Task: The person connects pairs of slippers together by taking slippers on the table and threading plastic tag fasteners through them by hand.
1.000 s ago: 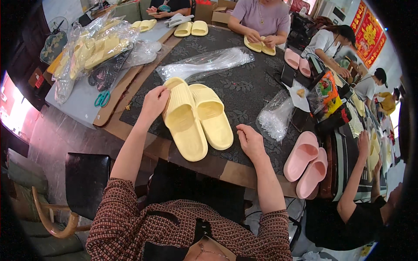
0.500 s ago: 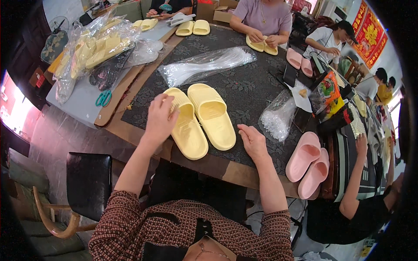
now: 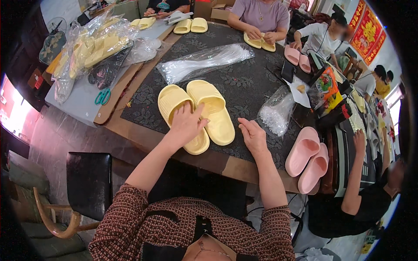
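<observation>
Head view | left hand [image 3: 186, 127] has moved from the left edge of the yellow slippers [image 3: 221, 127] to the left one's opening, now being handled; fingers spread, gripping nothing | right hand [image 3: 254, 137] curled, hold unclear | pair mid-frame on surface [image 3: 141, 108]

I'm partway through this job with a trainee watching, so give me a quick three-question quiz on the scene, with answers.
1. Which hand is over the near pair of yellow slippers?
2. True or false: the teal scissors lie on the grey table.
3. Pick one: the long clear bag just beyond those slippers contains
A) pink slippers
B) white strips
C) a coil of red rope

Key:
1. The left hand.
2. True.
3. B.
</observation>
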Demonstrator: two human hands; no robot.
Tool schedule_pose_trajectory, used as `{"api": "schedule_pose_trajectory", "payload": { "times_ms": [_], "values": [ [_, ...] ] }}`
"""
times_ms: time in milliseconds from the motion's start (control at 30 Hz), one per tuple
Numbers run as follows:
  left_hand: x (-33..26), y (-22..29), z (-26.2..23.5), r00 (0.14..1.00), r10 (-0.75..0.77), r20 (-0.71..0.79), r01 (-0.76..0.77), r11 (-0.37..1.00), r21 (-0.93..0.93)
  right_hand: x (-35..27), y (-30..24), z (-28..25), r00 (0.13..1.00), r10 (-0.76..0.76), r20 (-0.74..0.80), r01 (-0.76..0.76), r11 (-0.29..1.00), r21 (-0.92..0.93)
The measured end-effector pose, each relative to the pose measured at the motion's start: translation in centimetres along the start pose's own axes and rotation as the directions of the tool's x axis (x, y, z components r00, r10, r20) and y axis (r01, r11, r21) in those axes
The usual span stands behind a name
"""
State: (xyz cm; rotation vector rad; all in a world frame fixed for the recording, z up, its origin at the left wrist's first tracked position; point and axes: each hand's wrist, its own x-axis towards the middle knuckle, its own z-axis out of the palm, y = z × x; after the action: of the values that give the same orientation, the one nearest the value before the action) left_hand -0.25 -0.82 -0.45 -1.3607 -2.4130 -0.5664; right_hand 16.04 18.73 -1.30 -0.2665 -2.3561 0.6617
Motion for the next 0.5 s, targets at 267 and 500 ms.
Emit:
{"api": "schedule_pose_trajectory", "payload": {
  "times_ms": [267,500],
  "values": [
    [1.8,1.3,0.6,0.998,-0.037,0.052,0.036,0.999,0.03,0.2,-0.2,-0.4,0.998,-0.06,-0.021,0.06,0.998,-0.022],
    [1.3,4.7,0.6,0.991,0.099,0.088,-0.09,0.99,-0.104,0.2,-2.8,-2.3,0.987,-0.162,-0.019,0.161,0.985,-0.058]
  ]
}}
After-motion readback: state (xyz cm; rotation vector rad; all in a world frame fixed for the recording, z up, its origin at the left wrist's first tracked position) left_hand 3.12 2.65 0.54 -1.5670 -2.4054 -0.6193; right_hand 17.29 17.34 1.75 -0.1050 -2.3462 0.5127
